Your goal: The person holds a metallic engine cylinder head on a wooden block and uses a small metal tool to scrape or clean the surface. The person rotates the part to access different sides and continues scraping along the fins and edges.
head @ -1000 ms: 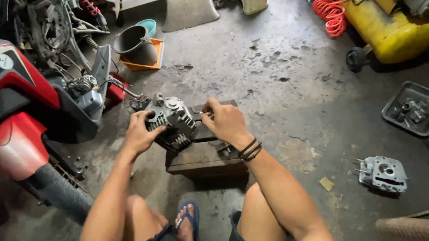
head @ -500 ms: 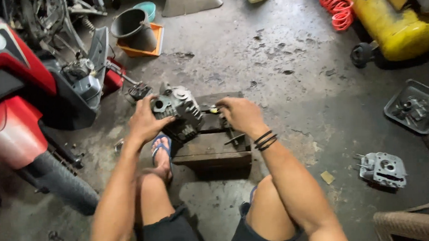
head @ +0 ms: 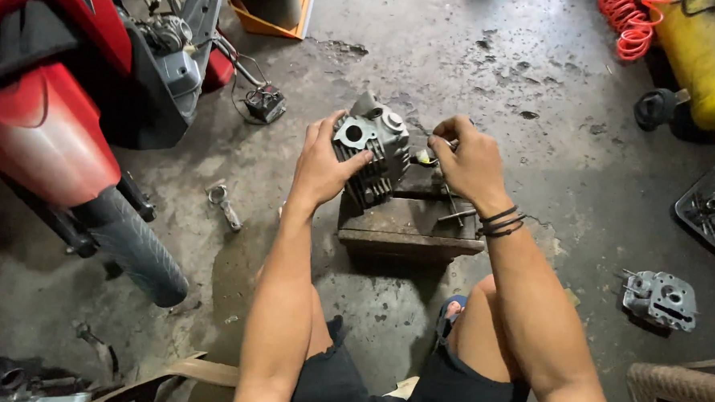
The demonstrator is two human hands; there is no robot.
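Stained, oil-darkened concrete floor fills the frame, and the work is done low on it. At the upper left a red motorcycle (head: 56, 118) is parked, its black tyre (head: 139, 251) reaching toward the left centre; a loose connecting rod (head: 223, 204) lies on the floor just right of it.

At the centre a finned grey cylinder head (head: 374, 148) is stood upright on a worn wooden block (head: 411, 227), presumably so that it is raised off the floor and kept from rocking. It is steadied by the left hand (head: 324, 166), whose fingers are curled loosely around its left side, the thumb pressed against the fins (a bracing hold rather than a tight clamp).

Just right of the head, the right hand (head: 468, 160) is closed into a pinch on a small metal tool (head: 436, 151), which is pointed at the head's right face; what its tip meets cannot be told. A thin metal rod (head: 454, 213) rests on the block beneath the wrist.

At the lower right a second grey engine casting (head: 659, 299) lies well apart, and at the upper right a yellow compressor tank (head: 701, 57) is seen beside a coiled orange hose (head: 627, 16).
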